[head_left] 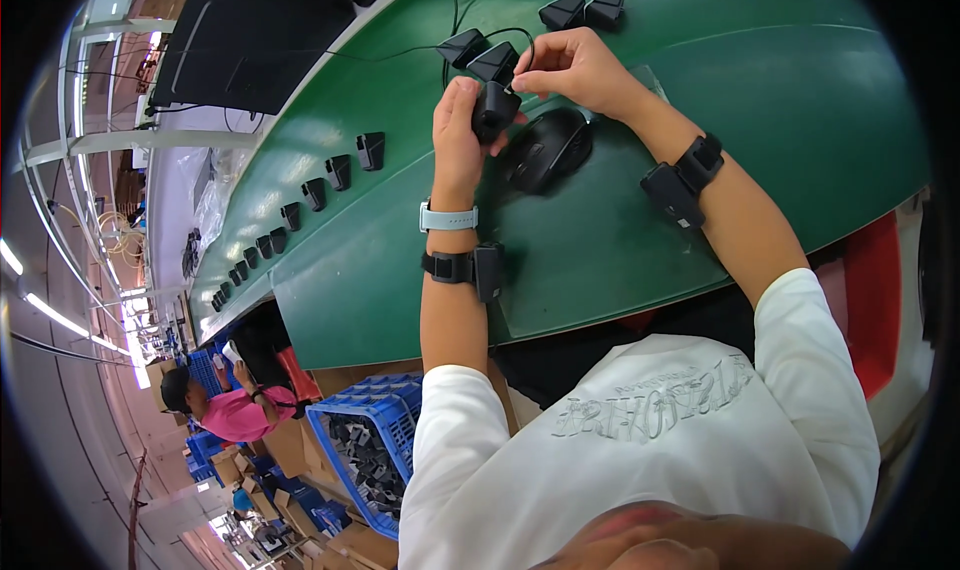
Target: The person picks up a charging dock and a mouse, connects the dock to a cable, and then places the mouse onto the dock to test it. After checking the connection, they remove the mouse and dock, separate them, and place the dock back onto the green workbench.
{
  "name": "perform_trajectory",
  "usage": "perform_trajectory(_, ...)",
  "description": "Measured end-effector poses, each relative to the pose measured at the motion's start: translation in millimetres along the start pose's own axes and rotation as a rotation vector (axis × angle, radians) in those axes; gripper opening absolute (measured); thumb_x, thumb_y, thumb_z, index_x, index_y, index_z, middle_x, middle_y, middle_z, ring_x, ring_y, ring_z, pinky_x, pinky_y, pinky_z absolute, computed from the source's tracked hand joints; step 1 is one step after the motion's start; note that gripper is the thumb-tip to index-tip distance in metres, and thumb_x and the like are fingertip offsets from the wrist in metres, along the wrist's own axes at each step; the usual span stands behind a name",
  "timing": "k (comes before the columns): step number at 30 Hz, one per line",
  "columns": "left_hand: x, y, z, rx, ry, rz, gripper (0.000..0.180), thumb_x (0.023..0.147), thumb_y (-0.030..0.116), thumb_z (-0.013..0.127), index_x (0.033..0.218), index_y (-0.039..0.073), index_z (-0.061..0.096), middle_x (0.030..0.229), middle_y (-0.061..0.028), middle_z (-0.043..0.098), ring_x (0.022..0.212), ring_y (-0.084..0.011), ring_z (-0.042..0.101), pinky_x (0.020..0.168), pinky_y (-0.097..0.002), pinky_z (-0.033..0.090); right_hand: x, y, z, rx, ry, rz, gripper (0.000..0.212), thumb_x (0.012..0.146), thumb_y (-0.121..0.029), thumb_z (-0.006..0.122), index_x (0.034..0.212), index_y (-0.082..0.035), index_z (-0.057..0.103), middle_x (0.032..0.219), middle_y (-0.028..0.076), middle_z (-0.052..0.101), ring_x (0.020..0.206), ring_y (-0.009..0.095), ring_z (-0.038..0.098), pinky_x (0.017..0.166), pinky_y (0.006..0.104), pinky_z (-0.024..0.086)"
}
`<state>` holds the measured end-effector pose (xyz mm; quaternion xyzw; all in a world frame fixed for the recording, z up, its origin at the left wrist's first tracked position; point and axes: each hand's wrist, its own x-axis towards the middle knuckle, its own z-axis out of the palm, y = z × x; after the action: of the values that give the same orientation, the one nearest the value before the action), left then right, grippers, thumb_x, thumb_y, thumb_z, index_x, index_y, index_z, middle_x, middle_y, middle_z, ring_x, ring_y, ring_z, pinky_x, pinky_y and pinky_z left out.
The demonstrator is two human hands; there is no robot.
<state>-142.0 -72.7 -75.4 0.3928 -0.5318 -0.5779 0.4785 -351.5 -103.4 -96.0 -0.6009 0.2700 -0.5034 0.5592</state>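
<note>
- White sleeves lead up to both wrists, each wearing a black strapped device; these sit close to the green conveyor belt (620, 240) and could snag its edge.
- Left hand (458, 130) is clenched around a small black wedge-shaped part (494, 108), held just above the belt.
- Right hand (572, 68) pinches a thin black cable (524, 48) at the part's top; a hard tug could, I judge, pull it loose or kink it.
- Black computer mouse (547, 148) lies on the belt just beside the held part; a dropped part could knock it.
- More black parts (340, 171) stand in a row along the belt, well apart from both hands.
- Blue crate (362, 448) of black parts stands on the floor by the person's left side.
</note>
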Motion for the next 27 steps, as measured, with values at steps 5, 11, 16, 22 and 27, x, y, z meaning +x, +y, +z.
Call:
perform_trajectory(5, 0.5, 2.0, -1.5, 0.095, 0.026, -0.052, 0.034, 0.110, 0.036, 0.041, 0.093, 0.009, 0.051, 0.077, -0.0152, 0.069, 0.049, -0.0140, 0.057, 0.039, -0.0225, 0.036, 2.4, 3.0, 5.0, 0.018, -0.015, 0.007, 0.013, 0.087, -0.012, 0.080, 0.090, -0.001, 0.074, 0.080, 0.002, 0.072, 0.068, 0.007, 0.063, 0.066, 0.0237, 0.052)
perform_trajectory(11, 5.7, -7.6, -12.4, -0.192, -0.030, -0.053, 0.033, 0.112, 0.037, 0.033, 0.109, 0.009, 0.051, 0.092, -0.0167, 0.066, 0.064, -0.0201, 0.060, 0.050, -0.0271, 0.043, 3.0, 3.8, 4.2, 0.044, -0.049, 0.092, 0.023, 0.085, -0.011, 0.079, 0.106, -0.003, 0.072, 0.092, 0.003, 0.072, 0.079, 0.009, 0.064, 0.074, 0.0274, 0.053)
perform_trajectory(16, 9.2, -14.1, -18.4, -0.622, 0.088, 0.115, 0.040, 0.113, 0.041, 0.030, 0.121, 0.006, 0.049, 0.111, -0.0176, 0.060, 0.090, -0.0277, 0.059, 0.077, -0.0349, 0.048, -7.6, -3.2, -5.6, -0.290, -0.584, 0.063, 0.076, 0.058, -0.016, 0.075, 0.133, -0.008, 0.061, 0.113, 0.007, 0.063, 0.107, 0.021, 0.060, 0.099, 0.0344, 0.048)
perform_trajectory(22, 5.7, -4.9, -21.0, -0.820, 0.097, 0.193, 0.053, 0.110, 0.039, 0.042, 0.136, -0.007, 0.045, 0.132, -0.0194, 0.054, 0.126, -0.0397, 0.054, 0.116, -0.0542, 0.044, -5.6, -4.7, -4.8, -0.498, -0.572, -0.060, 0.075, 0.057, -0.014, 0.071, 0.131, -0.007, 0.063, 0.122, 0.010, 0.065, 0.116, 0.023, 0.062, 0.103, 0.0348, 0.048)
perform_trajectory(27, 3.9, -10.1, -12.8, -0.510, 0.114, 0.243, 0.042, 0.109, 0.023, 0.052, 0.139, -0.006, 0.046, 0.126, -0.0136, 0.060, 0.119, -0.0298, 0.060, 0.106, -0.0455, 0.050, 6.4, 0.8, -13.1, 0.463, -0.098, 0.026, 0.068, 0.082, -0.008, 0.073, 0.146, -0.001, 0.048, 0.132, 0.009, 0.061, 0.121, 0.016, 0.060, 0.104, 0.0314, 0.048)
